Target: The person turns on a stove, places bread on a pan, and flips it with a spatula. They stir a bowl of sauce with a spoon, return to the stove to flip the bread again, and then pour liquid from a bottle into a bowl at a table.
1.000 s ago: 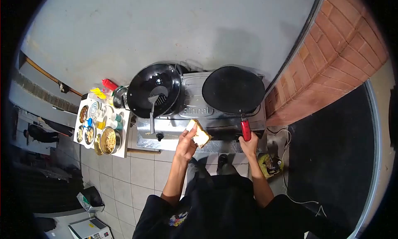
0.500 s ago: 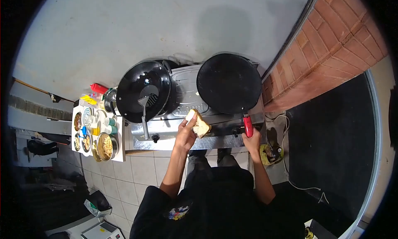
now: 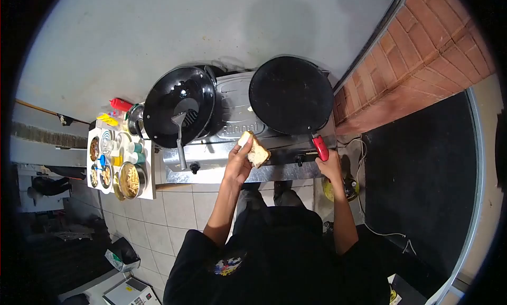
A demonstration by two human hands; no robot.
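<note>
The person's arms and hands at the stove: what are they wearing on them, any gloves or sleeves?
No gloves: both the left hand and the right hand are bare, and so are the forearms. The black sleeves of a dark top end about the elbows. The top bears a small multicoloured print on the chest. No watch, ring or bracelet can be made out at this size.

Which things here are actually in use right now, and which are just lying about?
In use:
left hand holding the pale bread slice
right hand on the red handle of the flat black round pan

Lying about:
black wok with spatula
white tray of condiment tins
red sauce bottle
</note>
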